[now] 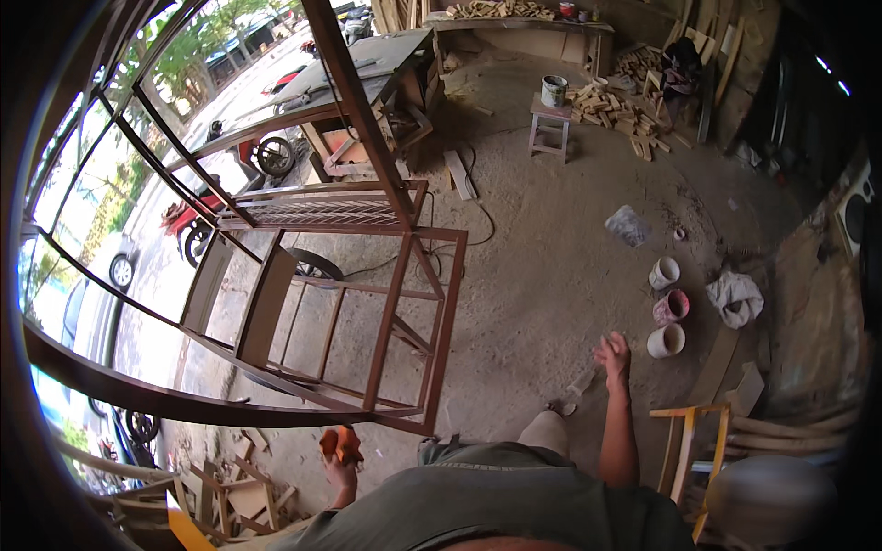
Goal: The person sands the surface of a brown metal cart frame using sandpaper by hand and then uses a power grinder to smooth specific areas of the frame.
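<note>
Metal frame (367, 303): big red-brown welded frame w/ bars and mesh panel, stands on the concrete floor (542, 275), just ahead-left of the person. Prob. heavy, stiff, awkward; paint may be wet, so I'd judge bare uprights the safest place to grip.
Left hand (340, 473): raised low-left, closed around an orange rag (340, 445), bunched up near the frame's lower rail, not touching it as far as I can tell.
Orange rag: soft, light, crumples easy; looks stained. Pinch in a wad, fingers wrapped round, as held now.
Right hand (613, 354): stretched fwd over the floor, fingers spread, open, holds nothing.
Brush-like tool (577, 386): pale, lies on the floor just below the right hand; too small to be sure of its kind.
Paint pots (668, 308): three small tubs, white/pink, in a row on the floor right of the right hand, near but apart. Light, prob. slippery w/ drips; grip by the rim or wall.
White cloth (735, 298): crumpled, beside the pots.
Wooden chair frame (689, 441): yellowish, low-right.
</note>
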The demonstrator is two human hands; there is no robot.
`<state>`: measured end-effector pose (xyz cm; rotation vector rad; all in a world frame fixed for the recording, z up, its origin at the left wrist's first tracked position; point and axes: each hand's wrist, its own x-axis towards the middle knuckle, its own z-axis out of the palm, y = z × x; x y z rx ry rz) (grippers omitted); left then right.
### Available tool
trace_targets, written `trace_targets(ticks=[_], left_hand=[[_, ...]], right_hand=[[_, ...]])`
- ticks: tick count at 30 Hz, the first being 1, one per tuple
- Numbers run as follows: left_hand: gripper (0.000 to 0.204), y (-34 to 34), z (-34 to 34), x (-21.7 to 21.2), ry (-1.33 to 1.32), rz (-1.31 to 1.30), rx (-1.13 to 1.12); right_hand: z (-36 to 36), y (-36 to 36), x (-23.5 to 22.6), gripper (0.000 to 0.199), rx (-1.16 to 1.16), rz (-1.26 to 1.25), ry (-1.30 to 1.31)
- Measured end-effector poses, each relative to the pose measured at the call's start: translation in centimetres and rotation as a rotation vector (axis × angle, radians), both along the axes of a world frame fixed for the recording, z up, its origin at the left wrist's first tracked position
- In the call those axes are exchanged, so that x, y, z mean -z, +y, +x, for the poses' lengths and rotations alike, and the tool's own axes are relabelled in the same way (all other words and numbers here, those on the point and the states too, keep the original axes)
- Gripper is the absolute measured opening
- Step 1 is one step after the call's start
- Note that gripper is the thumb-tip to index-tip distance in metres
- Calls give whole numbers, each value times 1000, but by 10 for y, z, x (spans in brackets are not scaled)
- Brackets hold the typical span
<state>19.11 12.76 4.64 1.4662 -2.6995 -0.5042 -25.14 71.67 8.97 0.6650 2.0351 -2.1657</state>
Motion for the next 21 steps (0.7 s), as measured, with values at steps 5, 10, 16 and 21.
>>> trace_targets(ticks=[5, 10, 16, 21], left_hand=[[46, 170, -25, 62, -250, 549, -104], [41, 269, -137, 104, -100, 901, -87], [28, 284, -389, 72, 153, 1105, -76], [24, 262, -628, -11, 341, 1107, 126]], right_hand=[[-51, 43, -4, 40, -428, 266, -139], [-132, 34, -14, 35, -735, 338, -44], [-287, 4, -19, 43, -976, 539, 170], [-409, 11, 28, 49, -1026, 651, 55]])
